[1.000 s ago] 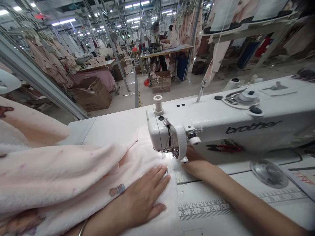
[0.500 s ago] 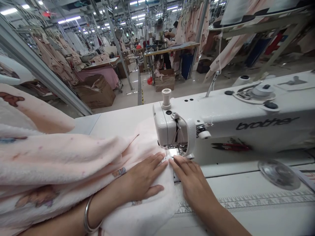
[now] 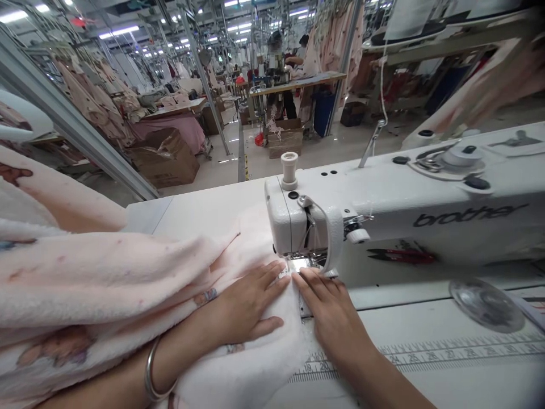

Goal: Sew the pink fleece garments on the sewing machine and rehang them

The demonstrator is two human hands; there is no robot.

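Observation:
Pale pink fleece fabric [image 3: 128,272] with printed bears spreads from the left across the table and under the head of a white sewing machine [image 3: 293,216]. My left hand [image 3: 251,301] lies flat on the cloth, fingers stretched toward the lit needle area and thumb apart. On the cloth's right edge, just in front of the presser foot, rest the fingertips of my right hand [image 3: 327,307], its fingers extended side by side. The needle and the seam under the foot are too small to make out. A metal bangle [image 3: 153,369] circles my left wrist.
Red-handled snips [image 3: 402,254] lie behind the machine's arm space. A clear round dish [image 3: 487,304] sits on the right, beyond a printed ruler strip [image 3: 426,358]. A metal post [image 3: 80,108] slants along the left. Cardboard boxes [image 3: 164,159] and a co-worker [image 3: 293,59] are farther back.
Both hands stay almost in place on the cloth. The fabric at the left has shifted slightly. A hanging pink cloth behind the machine has swung to the right.

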